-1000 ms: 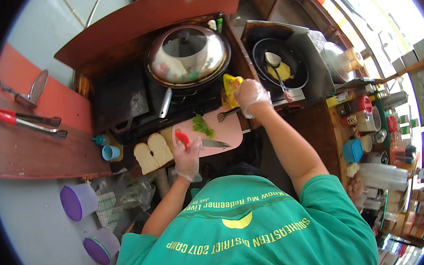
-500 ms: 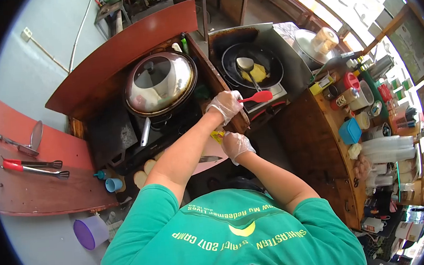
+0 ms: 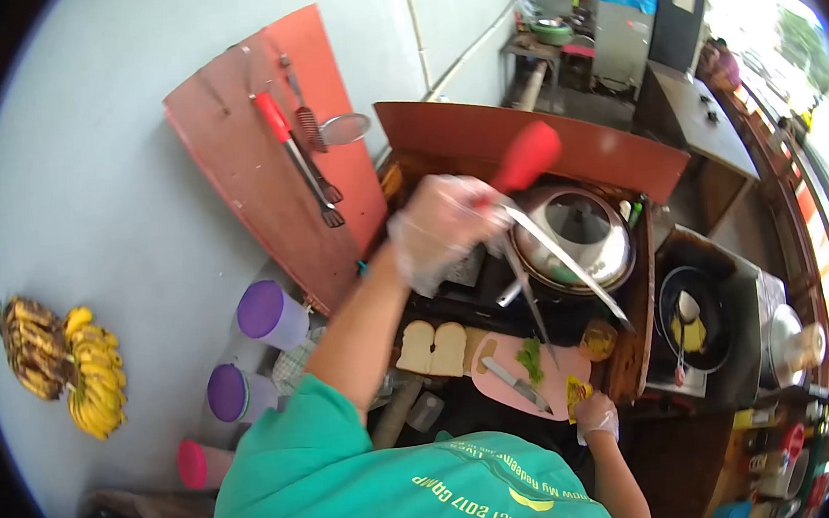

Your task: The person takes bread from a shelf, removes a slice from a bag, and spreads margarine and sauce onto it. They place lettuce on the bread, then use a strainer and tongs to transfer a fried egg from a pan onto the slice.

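Note:
My left hand (image 3: 441,223), in a clear plastic glove, is raised and closed round a red-handled tool (image 3: 529,155). Two long metal arms spread from it in a V; blur hides whether these are tongs or scissors. Low on the right, my gloved right hand (image 3: 597,414) grips a small yellow packet (image 3: 577,396) at the edge of a pink cutting board (image 3: 558,376). A knife (image 3: 519,385) and green leaves (image 3: 532,360) lie on that board. Left of it are two bread slices (image 3: 448,350). Beyond stands a covered pan (image 3: 618,243).
A wok (image 3: 713,306) at right holds yellow food (image 3: 693,336) and a metal turner (image 3: 688,309). Hanging tongs (image 3: 294,152) and a strainer (image 3: 344,128) are on the red board. Purple-lidded tubs (image 3: 261,310) and bananas (image 3: 97,372) are at left.
My left hand has lifted away from my right hand, carrying the red-handled tool up and left; its metal arms now show. My right hand still holds the packet. The view has swung left.

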### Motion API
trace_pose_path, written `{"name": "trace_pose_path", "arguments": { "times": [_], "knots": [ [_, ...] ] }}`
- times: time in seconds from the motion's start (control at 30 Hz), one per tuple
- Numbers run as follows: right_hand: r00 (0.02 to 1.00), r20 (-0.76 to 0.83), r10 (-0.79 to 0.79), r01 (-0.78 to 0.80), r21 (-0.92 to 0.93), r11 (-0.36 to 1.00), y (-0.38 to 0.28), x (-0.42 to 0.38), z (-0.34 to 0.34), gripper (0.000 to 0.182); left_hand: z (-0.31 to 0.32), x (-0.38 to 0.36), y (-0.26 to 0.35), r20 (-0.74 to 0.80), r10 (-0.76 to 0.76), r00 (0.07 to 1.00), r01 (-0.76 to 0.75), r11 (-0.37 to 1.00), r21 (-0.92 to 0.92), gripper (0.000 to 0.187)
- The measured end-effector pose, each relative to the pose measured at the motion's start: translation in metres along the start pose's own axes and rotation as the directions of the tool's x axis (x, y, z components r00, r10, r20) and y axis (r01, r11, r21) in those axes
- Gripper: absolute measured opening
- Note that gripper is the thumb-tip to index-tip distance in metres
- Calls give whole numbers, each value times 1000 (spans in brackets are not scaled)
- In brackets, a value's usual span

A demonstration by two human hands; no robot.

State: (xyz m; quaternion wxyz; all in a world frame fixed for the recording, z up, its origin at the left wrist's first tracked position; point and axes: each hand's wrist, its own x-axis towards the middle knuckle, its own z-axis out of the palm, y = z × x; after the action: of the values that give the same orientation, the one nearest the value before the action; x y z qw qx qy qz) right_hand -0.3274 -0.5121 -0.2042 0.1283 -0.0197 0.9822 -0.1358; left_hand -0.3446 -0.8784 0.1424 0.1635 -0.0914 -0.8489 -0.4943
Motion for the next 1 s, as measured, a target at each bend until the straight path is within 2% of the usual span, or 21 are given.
{"name": "trace_pose_path", "arguments": {
  "times": [0.03,0.07,0.1,0.13,0.17,0.2,0.23,0.27,0.3,0.37,0.5,0.57,0.6,0.67,0.7,0.77,0.8,0.87,0.9,0.97,1.0],
  "knots": [
    [1000,-1,-27,27,-8,1000,0,3,-2,31,-37,-14,37,-54,-106,993,108,993,38,25],
    [1000,3,-28,28,-29,999,2,3,-2,32,-72,-22,40,-149,-27,988,57,978,202,28],
    [1000,2,-28,28,-42,999,0,6,-2,33,-111,-27,31,-231,-34,972,110,939,326,26],
    [999,27,-27,28,-29,999,1,9,-3,30,-137,-35,43,-320,-79,944,165,953,252,19],
    [999,31,-40,41,-31,999,3,10,-3,30,-176,-38,39,-384,-102,918,229,926,301,23],
    [999,19,-49,49,-29,998,4,13,-4,30,-217,-41,35,-422,-170,891,283,933,221,24],
    [999,8,-53,53,-25,998,1,14,-8,30,-247,-42,38,-476,-135,869,306,902,303,25],
    [999,9,-33,33,-26,999,-1,14,-13,29,-274,-40,43,-537,-165,827,387,860,331,26],
    [999,11,-37,37,-24,999,-2,16,-12,29,-294,-36,47,-540,-165,826,389,859,333,26],
    [1000,-16,-13,13,-8,1000,3,24,-10,29,-324,-27,50,-658,-179,732,502,795,342,27],
    [1000,11,-19,20,-61,998,11,40,6,29,-343,-12,46,-642,-234,730,542,772,334,25],
    [1000,8,9,-9,-51,999,2,35,-1,28,-338,-3,39,-699,-191,689,627,641,443,24],
    [999,10,34,-34,-41,999,-2,32,-6,28,-340,0,32,-696,-192,692,624,645,442,24],
    [999,14,45,-44,-42,998,-3,32,-5,28,-346,2,17,-685,-199,701,663,535,523,29],
    [999,21,49,-48,-43,998,-3,33,-4,28,-346,2,13,-683,-201,702,662,536,524,29],
    [999,9,32,-31,-65,997,4,36,6,28,-345,-2,3,-509,-11,861,506,127,853,24],
    [1000,-4,13,-13,-85,996,6,34,7,28,-344,-1,2,-506,-14,862,504,130,854,24],
    [1000,-4,25,-25,-80,996,7,32,7,28,-342,0,-2,-603,-1,798,585,245,773,30],
    [1000,-6,31,-31,-72,997,8,31,6,28,-337,1,2,-601,-5,799,584,248,773,30],
    [1000,-11,27,-28,-63,998,19,36,16,28,-325,3,13,-706,-119,699,690,373,620,35],
    [1000,-17,19,-20,-50,999,19,35,15,28,-327,3,9,-705,-123,699,691,374,619,35]
  ]
}}
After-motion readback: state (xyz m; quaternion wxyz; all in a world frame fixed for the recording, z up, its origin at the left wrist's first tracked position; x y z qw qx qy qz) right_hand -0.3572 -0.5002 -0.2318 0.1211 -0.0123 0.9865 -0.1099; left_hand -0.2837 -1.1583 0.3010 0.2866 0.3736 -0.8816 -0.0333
